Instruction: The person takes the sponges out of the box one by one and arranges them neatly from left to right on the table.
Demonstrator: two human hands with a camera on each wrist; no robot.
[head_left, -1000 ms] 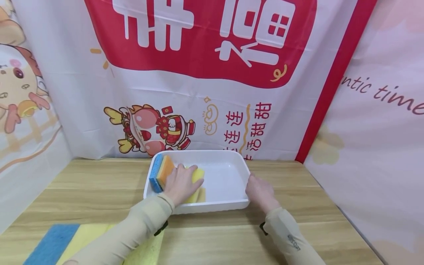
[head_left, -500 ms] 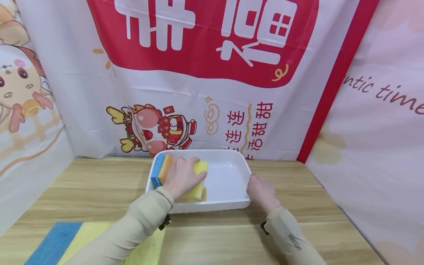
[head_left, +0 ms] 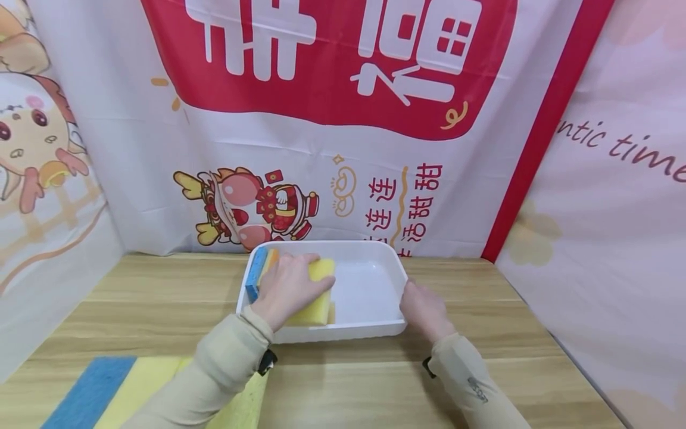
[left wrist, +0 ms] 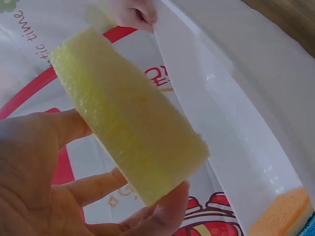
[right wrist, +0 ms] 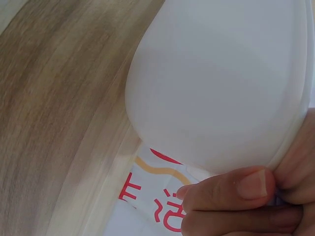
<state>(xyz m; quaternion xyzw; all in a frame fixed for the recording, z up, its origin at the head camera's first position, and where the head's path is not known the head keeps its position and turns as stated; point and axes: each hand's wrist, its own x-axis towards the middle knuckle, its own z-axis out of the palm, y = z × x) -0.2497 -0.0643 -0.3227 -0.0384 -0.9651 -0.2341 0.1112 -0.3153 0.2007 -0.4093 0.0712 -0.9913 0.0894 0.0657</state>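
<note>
The yellow sponge (left wrist: 128,118) is in the left hand (head_left: 286,288), its fingers (left wrist: 96,188) clamped round it. In the head view it is to the right of the palm, its long axis seeming to run between the near and far rims of the white tray (head_left: 375,332); whether its underside touches the tray floor cannot be told. The right hand (head_left: 426,307), well apart from it, grips the tray's right end, fingers curled at the rim.

Inside, 2 sponges stand side by side at the left end: a blue sponge (head_left: 256,273) outermost, then an orange sponge (left wrist: 283,211). A tan patch (head_left: 331,313) shows beside the yellow sponge, its nature unclear.

On the wooden surface (head_left: 343,387), a blue sheet (head_left: 91,390) and yellow sheets (head_left: 136,384) lie at front left.
</note>
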